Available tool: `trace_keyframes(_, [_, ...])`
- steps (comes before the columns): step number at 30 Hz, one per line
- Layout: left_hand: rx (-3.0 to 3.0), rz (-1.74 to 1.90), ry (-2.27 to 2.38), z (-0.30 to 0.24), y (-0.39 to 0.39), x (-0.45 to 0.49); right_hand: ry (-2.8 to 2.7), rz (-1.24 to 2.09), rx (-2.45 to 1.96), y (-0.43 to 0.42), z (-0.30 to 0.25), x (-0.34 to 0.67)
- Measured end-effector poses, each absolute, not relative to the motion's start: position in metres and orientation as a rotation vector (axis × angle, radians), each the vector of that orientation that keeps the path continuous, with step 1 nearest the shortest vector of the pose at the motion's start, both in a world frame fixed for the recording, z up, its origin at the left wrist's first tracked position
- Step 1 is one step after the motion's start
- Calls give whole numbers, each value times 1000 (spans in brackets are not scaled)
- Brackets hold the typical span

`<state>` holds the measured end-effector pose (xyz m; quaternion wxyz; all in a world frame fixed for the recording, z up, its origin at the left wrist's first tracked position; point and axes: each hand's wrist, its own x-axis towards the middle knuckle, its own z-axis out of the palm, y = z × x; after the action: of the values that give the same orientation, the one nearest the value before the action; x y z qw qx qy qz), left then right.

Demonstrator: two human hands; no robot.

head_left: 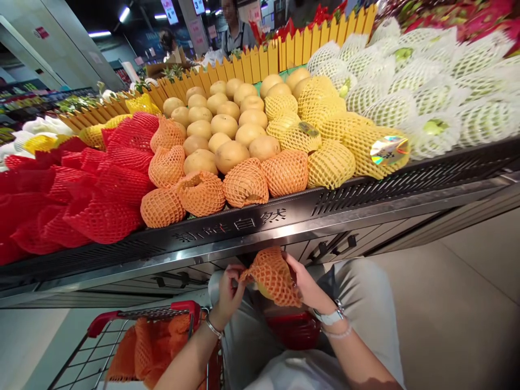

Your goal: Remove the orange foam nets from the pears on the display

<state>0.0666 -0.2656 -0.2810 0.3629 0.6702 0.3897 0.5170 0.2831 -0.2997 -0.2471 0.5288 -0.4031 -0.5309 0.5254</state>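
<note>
The net (273, 277) you're holding: orange, diamond mesh, yellow fruit (263, 290) showing through. On the shelf you've got tan-yellow pears (227, 127), red sleeves (105, 216), orange sleeves (246, 184), yellow sleeves (331, 162), white sleeves (390, 108) over green, all same mesh. Fence (284, 51) yellow. Shelf edge (244, 222) black, slotted. Cart handle (142, 314) red.

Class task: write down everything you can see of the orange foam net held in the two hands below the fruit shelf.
The orange foam net is a soft-looking mesh sleeve with diamond-shaped holes. It is bunched and tilted, and partly drawn around a yellowish fruit that shows at its lower left opening. The left hand pinches its left edge, and the right hand grips its right side. It is held in the air just below the dark shelf front.
</note>
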Motion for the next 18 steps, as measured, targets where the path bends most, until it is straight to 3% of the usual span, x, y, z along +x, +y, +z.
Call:
trace_keyframes(7, [1711, 1218, 802, -259, -267, 67, -1303, 1120, -1064, -299, -264, 284])
trace_keyframes(18, [2379, 870, 727, -227, -261, 56, -1359, 1103, -948, -301, -269, 271])
